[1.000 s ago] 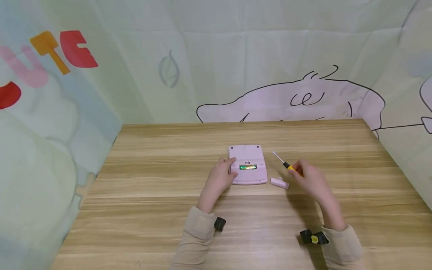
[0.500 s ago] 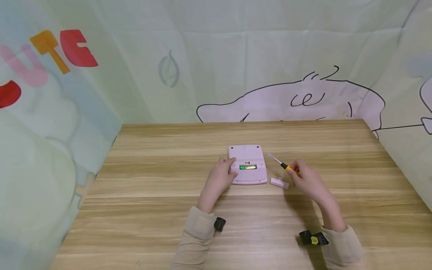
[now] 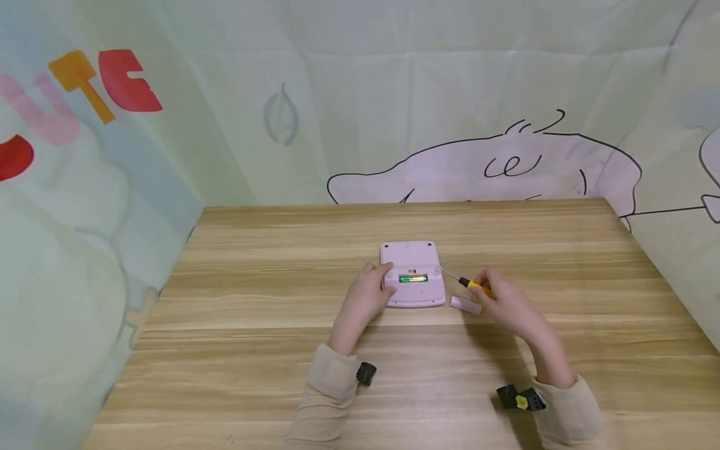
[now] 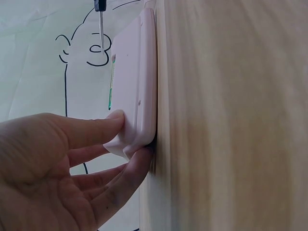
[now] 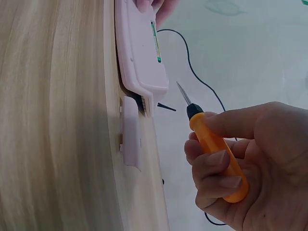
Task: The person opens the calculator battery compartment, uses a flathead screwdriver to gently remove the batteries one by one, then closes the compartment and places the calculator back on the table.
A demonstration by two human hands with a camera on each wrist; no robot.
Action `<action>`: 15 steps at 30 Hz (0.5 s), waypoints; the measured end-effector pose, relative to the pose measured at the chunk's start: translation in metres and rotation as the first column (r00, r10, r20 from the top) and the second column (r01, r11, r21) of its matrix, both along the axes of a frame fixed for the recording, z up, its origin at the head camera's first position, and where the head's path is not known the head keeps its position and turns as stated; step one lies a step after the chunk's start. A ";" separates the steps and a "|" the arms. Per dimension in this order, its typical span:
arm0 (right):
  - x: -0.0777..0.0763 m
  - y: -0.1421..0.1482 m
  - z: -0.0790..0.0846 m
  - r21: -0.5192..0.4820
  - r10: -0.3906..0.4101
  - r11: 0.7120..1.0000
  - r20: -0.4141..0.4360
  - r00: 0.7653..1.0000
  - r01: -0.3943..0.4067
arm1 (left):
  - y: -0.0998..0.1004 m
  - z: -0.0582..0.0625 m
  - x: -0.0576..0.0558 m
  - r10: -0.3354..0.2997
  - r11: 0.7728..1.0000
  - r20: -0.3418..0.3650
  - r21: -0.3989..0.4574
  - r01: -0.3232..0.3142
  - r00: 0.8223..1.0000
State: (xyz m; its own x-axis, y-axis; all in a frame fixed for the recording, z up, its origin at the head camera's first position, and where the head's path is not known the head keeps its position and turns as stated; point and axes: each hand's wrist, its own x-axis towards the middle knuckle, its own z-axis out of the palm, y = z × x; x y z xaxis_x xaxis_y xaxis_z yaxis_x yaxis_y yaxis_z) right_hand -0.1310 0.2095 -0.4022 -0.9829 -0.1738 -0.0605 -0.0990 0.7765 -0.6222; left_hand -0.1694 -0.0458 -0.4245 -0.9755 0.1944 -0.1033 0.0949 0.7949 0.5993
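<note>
A pink calculator [image 3: 410,255] lies back side up on the wooden table, its battery compartment uncovered and a green battery [image 3: 413,279] inside. My left hand [image 3: 362,299] grips its left edge, thumb on top and fingers at the side, as the left wrist view [image 4: 62,163] confirms. In my right hand [image 3: 509,306] is a screwdriver [image 5: 219,154] with an orange-yellow handle and black collar, thumb and fingers wrapped around the handle. Its metal tip points left, close to the calculator's right edge in the head view and raised above its back in the wrist views.
The small pink battery cover [image 3: 465,305] lies on the table [image 3: 270,275] just right of the calculator, below the screwdriver. A printed cloth backdrop [image 3: 360,112] hangs behind the table's back edge. Both wrists wear black straps.
My right hand has moved slightly left, bringing the screwdriver's tip left and nearer to the calculator's right edge. The left hand, calculator and battery cover have stayed in place.
</note>
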 end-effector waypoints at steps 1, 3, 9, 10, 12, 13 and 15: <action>0.000 -0.001 0.000 0.004 0.002 1.000 0.000 1.000 -0.002 | 0.000 0.000 0.000 0.000 1.000 0.000 0.003 0.000 1.000; 0.000 -0.003 0.001 0.007 0.007 1.000 -0.004 1.000 -0.007 | 0.000 -0.001 0.000 0.000 1.000 -0.002 0.005 0.000 1.000; 0.001 -0.007 0.001 0.009 0.048 0.999 -0.031 0.998 -0.048 | 0.000 -0.002 0.000 -0.001 1.000 -0.006 0.001 0.001 1.000; 0.001 -0.008 0.001 0.008 0.049 0.999 -0.033 0.998 -0.049 | 0.000 -0.002 0.000 -0.002 1.000 -0.006 0.001 0.002 1.000; 0.001 -0.009 0.001 0.005 0.047 0.999 -0.038 0.998 -0.047 | 0.000 -0.001 0.001 -0.001 1.000 -0.005 -0.001 0.001 1.000; 0.001 -0.010 0.001 0.002 0.044 0.999 -0.041 0.998 -0.044 | 0.000 -0.001 0.001 -0.002 1.000 -0.005 -0.002 0.002 1.000; 0.002 -0.011 0.001 0.000 0.042 0.999 -0.045 0.998 -0.042 | 0.000 -0.001 0.001 -0.002 1.000 -0.003 -0.003 0.002 1.000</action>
State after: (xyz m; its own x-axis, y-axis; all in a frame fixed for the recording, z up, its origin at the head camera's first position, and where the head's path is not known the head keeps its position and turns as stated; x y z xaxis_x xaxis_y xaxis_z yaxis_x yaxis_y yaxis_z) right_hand -0.1294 0.1985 -0.4017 -0.9765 -0.2150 -0.0165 -0.1593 0.7708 -0.6168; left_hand -0.1684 -0.0459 -0.4252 -0.9755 0.1956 -0.1011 0.0978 0.7963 0.5969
